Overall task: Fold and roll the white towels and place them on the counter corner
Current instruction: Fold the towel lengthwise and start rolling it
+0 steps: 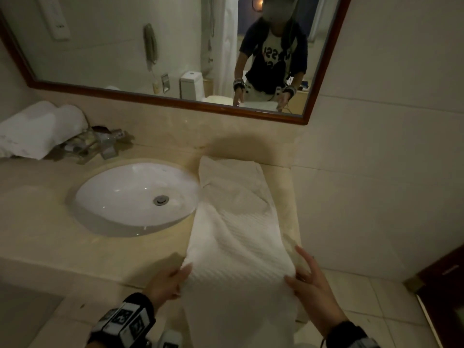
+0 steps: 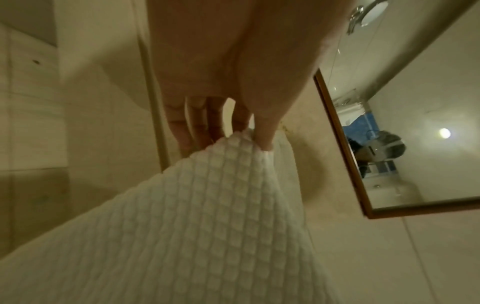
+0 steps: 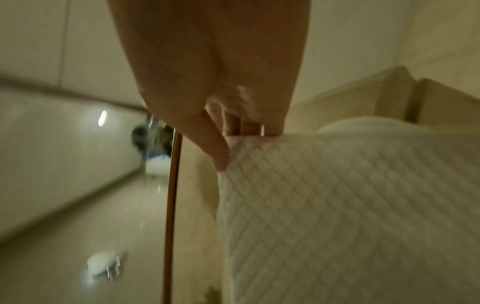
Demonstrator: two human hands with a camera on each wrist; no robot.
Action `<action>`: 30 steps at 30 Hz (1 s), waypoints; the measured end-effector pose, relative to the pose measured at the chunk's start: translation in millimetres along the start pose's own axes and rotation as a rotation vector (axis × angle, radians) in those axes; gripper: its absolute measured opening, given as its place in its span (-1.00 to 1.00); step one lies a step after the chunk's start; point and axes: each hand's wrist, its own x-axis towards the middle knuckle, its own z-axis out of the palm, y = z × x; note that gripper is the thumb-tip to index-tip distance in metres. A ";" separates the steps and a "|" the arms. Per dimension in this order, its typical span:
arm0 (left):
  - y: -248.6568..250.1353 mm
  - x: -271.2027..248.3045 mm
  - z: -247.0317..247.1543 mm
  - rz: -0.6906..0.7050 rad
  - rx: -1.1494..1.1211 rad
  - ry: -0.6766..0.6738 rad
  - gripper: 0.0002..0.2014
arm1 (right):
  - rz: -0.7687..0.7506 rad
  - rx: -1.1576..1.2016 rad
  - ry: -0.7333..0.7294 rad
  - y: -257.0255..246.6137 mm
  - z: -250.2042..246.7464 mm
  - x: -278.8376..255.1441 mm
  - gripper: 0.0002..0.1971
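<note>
A long white waffle-weave towel lies folded lengthwise on the beige counter right of the sink, its near end hanging over the front edge. My left hand pinches the towel's left edge at the counter's front, thumb on top and fingers behind; the left wrist view shows the towel and this hand close up. My right hand pinches the right edge, thumb on the cloth; in the right wrist view the hand grips the towel. Rolled white towels sit at the far left corner.
A white oval sink lies left of the towel, with a chrome tap and small toiletries behind it. A wood-framed mirror hangs above. The tiled wall closes the counter's right side. Tiled floor lies below.
</note>
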 end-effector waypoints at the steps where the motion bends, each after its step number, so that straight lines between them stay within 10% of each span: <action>1: -0.4 -0.5 -2.5 -0.003 0.089 -0.042 -0.73 | 0.019 -0.017 0.044 5.5 -3.5 -2.0 -0.20; 3: -2.5 -5.4 -3.9 0.004 0.387 -0.192 -0.75 | 0.122 -0.185 0.074 15.7 -6.1 -6.7 0.02; 7: -2.4 -5.4 -3.1 0.046 0.845 -0.214 -0.46 | 0.144 -0.539 0.100 3.4 4.2 1.6 -0.20; 14: 55.6 42.6 1.3 0.177 0.767 0.015 -0.61 | -0.046 -1.110 0.053 -46.5 31.0 47.4 -0.54; 23: 178.9 169.1 -12.6 0.206 0.684 0.172 -0.68 | -0.068 -0.941 0.141 -118.5 23.2 219.2 -0.79; 30: 179.4 244.6 -30.3 0.200 0.411 0.175 -0.68 | 0.089 -0.693 -0.027 -156.4 61.6 313.8 -0.83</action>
